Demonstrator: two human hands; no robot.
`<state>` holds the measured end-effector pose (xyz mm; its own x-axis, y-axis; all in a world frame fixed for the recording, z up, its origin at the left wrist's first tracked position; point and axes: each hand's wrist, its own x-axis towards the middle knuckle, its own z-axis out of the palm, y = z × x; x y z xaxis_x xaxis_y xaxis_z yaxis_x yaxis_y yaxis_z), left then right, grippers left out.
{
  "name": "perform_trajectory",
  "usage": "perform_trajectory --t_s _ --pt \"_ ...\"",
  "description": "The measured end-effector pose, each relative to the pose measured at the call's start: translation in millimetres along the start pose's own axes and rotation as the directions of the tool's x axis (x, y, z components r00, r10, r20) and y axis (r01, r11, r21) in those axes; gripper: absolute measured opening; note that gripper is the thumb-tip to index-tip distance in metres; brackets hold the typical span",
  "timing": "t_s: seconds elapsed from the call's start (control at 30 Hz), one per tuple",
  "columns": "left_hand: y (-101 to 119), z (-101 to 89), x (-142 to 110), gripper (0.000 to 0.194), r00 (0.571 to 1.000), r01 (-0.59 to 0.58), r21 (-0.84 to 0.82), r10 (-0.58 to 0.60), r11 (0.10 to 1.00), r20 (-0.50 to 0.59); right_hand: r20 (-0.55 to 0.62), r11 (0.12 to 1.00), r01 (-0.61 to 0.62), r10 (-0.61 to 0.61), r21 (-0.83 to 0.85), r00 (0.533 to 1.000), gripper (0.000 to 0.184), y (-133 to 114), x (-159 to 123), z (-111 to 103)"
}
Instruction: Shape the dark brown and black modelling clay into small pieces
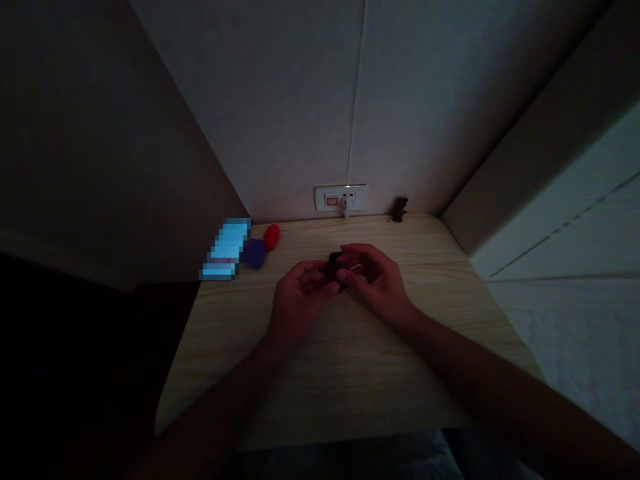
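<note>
Over the middle of the wooden table (360, 387), my two hands meet at a small dark lump (334, 267), perhaps soft modelling material; the dim light hides its exact kind. My left hand (300, 297) grips its left side between thumb and fingers. From the right, my right hand (377, 283) pinches the same piece, its thumb tip on the near face and its fingers curled behind. Much of the lump is covered by the fingers. A purple lump (255, 254) and a red oval piece (271, 237) lie side by side at the table's back left.
A phone with a bright, pixelated screen (227, 250) leans at the back left corner. Against the back wall stands a dark, notched piece (399, 209). A wall socket (330, 199) holds a white plug (345, 204). Pale panels rise on the right; a white quilted surface (580, 340) lies beside the table.
</note>
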<state>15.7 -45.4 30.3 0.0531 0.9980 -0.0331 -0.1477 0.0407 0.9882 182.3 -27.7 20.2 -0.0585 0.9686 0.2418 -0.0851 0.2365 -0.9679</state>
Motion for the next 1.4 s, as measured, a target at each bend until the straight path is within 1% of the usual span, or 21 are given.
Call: perform_trajectory --t_s 0.07,0.17,0.23,0.27,0.33,0.4,0.47,0.57,0.67,0.77,0.8,0.87,0.93,1.03,1.1,1.17,1.23,1.3,1.4 --pt "1 0.4 -2 0.041 0.999 -0.03 0.038 0.029 0.999 0.028 0.042 0.996 -0.064 0.062 0.067 0.997 0.039 2 3 -2" --pt "1 1.3 -3 0.043 0.994 -0.109 0.057 0.107 0.992 0.031 0.067 0.96 -0.201 0.192 0.194 0.979 0.033 6 5 -4" --pt "1 0.7 -3 0.043 0.989 -0.147 0.032 0.147 0.989 0.021 0.076 0.947 -0.235 0.224 0.22 0.972 0.03 7 5 -4" --pt "0 -0.1 -3 0.042 0.987 -0.161 0.019 0.16 0.987 0.012 0.081 0.956 -0.219 0.207 0.193 0.975 0.029 6 5 -4" --pt "0 -2.6 -1 0.04 0.984 -0.177 0.009 0.177 0.984 -0.01 0.108 0.989 -0.136 0.129 0.06 0.986 0.028 2 3 -5" --pt "1 -5.6 0 0.038 0.982 -0.185 0.039 0.186 0.982 -0.025 0.157 0.996 -0.035 0.048 -0.085 0.986 0.031 -2 2 -7" --pt "1 -8.1 0 0.036 0.979 -0.196 0.096 0.2 0.976 -0.036 0.209 0.989 0.029 0.002 -0.148 0.978 0.034 -3 2 -9" --pt "-1 -10.5 -1 0.033 0.965 -0.246 0.2 0.258 0.949 -0.038 0.272 0.984 0.044 0.005 -0.174 0.962 0.032 -1 2 -11" --pt "-5 -12.7 -1 0.034 0.947 -0.31 0.248 0.322 0.918 -0.01 0.278 0.97 0.046 0.023 -0.24 0.96 0.028 3 1 -13" --pt "-6 -16.9 3 0.035 0.927 -0.372 0.291 0.37 0.881 0.066 0.293 0.959 0.079 0.005 -0.272 0.956 0.024 6 -1 -13" --pt "-5 -18.5 4 0.032 0.918 -0.394 0.323 0.382 0.86 0.104 0.29 0.96 0.076 0.005 -0.268 0.957 0.023 7 -1 -13" --pt "-2 -21.1 6 0.021 0.912 -0.411 0.372 0.38 0.832 0.157 0.251 0.972 0.034 0.026 -0.233 0.968 0.025 7 -1 -11" --pt "1 -21.9 7 0.014 0.928 -0.373 0.377 0.343 0.847 0.148 0.205 0.988 -0.032 0.064 -0.153 0.977 0.031 5 0 -10" --pt "4 -20.1 7 0.007 0.97 -0.243 0.304 0.235 0.921 0.065 0.204 0.992 -0.124 0.12 0.004 0.971 0.03 0 2 -7" --pt "3 -17.7 8 0.006 0.988 -0.151 0.205 0.146 0.967 0.041 0.237 0.98 -0.18 0.157 0.08 0.959 0.025 -3 3 -6" --pt "1 -14.7 8 0.011 0.997 -0.051 0.057 0.048 0.997 0.065 0.273 0.965 -0.23 0.189 0.129 0.943 0.024 -4 5 -5" --pt "-1 -11.3 8 0.016 0.994 0.045 -0.111 -0.034 0.993 0.102 0.296 0.945 -0.278 0.219 0.172 0.93 0.025 -2 6 -5" --pt "-2 -8.3 7 0.019 0.99 0.116 -0.246 -0.09 0.962 0.112 0.296 0.924 -0.315 0.245 0.217 0.923 0.028 3 6 -5" --pt "-1 -6.3 6 0.022 0.986 0.16 -0.338 -0.137 0.927 0.092 0.258 0.903 -0.335 0.268 0.267 0.928 0.03 10 6 -4"
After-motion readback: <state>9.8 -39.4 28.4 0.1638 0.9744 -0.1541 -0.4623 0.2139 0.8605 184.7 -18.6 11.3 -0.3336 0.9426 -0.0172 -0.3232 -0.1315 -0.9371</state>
